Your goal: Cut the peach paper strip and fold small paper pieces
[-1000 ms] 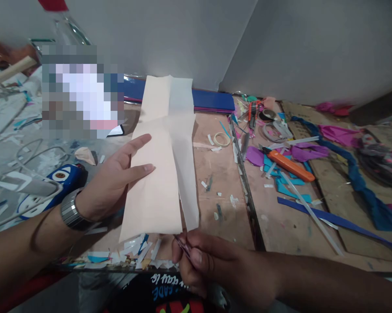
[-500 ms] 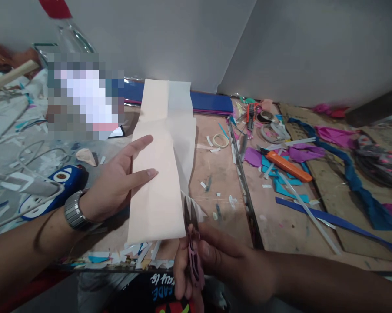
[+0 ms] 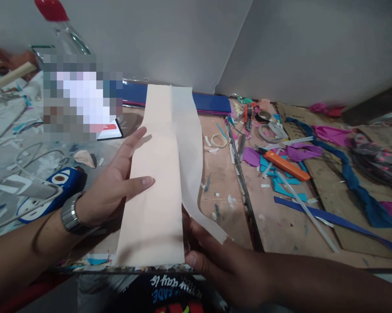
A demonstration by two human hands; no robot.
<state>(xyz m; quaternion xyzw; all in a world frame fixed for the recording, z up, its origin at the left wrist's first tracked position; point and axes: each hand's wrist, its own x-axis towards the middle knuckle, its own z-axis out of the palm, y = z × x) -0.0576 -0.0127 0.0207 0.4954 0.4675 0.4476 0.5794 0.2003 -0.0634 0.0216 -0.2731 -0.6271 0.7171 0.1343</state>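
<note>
A long strip of pale peach paper [image 3: 153, 182] stretches from the table's back toward its front edge. My left hand [image 3: 117, 182] grips its left side, thumb on top and the other fingers partly beneath. Along the strip's right side a whitish, partly cut flap [image 3: 191, 148] curls away and drapes over my right hand [image 3: 222, 265]. My right hand is at the strip's lower right edge, its fingertips partly behind the paper. The pink-handled scissors it held half a second ago are almost wholly hidden there now.
A blue power strip [image 3: 52, 191] with a plugged-in white charger lies left. Behind it are a phone [image 3: 113, 129] and a clear bottle with a red cap [image 3: 51, 9]. Rightward lie an orange cutter knife [image 3: 285, 164], a tape roll [image 3: 218, 140], a blue strip [image 3: 313, 211] and scraps.
The paper has shifted toward me, its lower end now at the table edge. My right hand has moved slightly up and right, the scissors passing behind the paper, and the cut flap now hangs longer.
</note>
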